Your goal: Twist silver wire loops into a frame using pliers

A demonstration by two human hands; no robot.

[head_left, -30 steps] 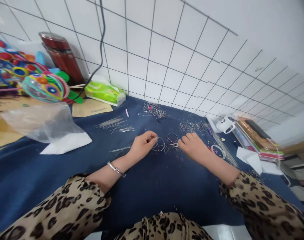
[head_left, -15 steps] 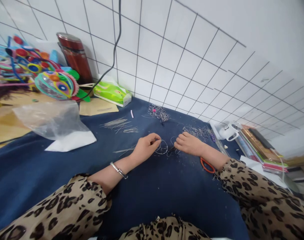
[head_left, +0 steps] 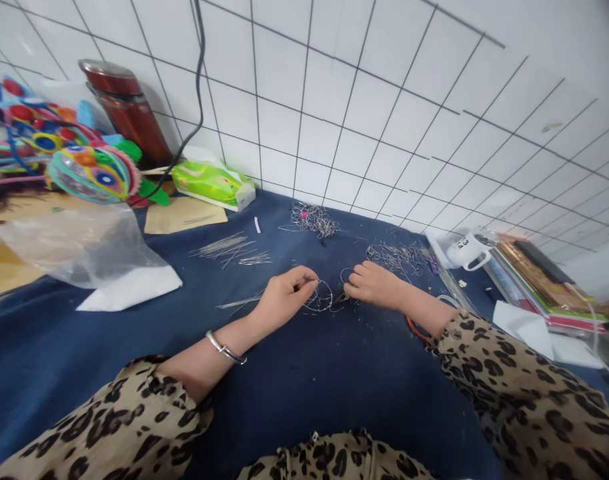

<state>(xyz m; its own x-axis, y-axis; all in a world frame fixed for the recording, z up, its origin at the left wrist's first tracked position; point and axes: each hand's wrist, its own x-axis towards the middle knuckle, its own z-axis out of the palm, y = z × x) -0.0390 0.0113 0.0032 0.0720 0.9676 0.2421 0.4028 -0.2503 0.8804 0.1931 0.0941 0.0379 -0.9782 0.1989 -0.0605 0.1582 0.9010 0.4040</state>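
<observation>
Near the middle of the dark blue cloth, my left hand (head_left: 287,293) pinches a thin silvery wire ring (head_left: 330,297) between thumb and fingertips. My right hand (head_left: 374,285) is closed just to the right of the ring, its fingertips pressed together. What those fingers grip is hidden, though a thin wire curve (head_left: 343,272) shows beside them. An orange-handled tool (head_left: 417,329) lies partly under my right forearm; its kind is hidden. Several straight wires (head_left: 240,303) rest left of my left hand.
Beyond my hands lie a tangled wire heap (head_left: 311,220), more wire pieces (head_left: 391,257) and straight wire bundles (head_left: 221,247). A plastic bag (head_left: 84,247), green tissue pack (head_left: 209,183), red flask (head_left: 129,113) and colourful crafts (head_left: 97,173) stand left. At right are a white mug (head_left: 467,252) and stacked books (head_left: 539,280).
The camera view has shifted slightly. The wire ring is still in my left fingertips and turned a little; my right hand stays closed beside it.
</observation>
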